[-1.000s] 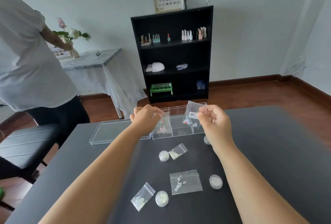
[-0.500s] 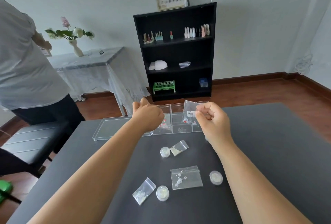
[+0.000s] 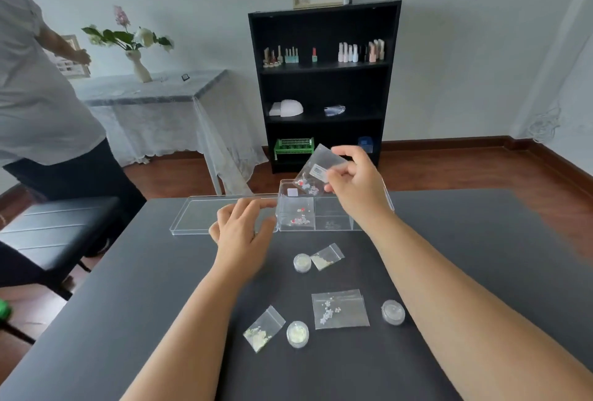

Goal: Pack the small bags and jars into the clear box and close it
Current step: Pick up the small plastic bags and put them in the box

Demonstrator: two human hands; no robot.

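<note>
bag [image 3: 316,173]: limp film, near weightless, slick; beads pooled at its low end
grip: right hand [image 3: 356,187] fingers pinched on its edge
left hand [image 3: 242,230]: fingers spread, empty, beside clear box [image 3: 333,224]

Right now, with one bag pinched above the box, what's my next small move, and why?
Probably lower the bag in your right hand into an empty compartment of the clear box. It hangs just above the box, and the left compartment already holds one bag.
</note>
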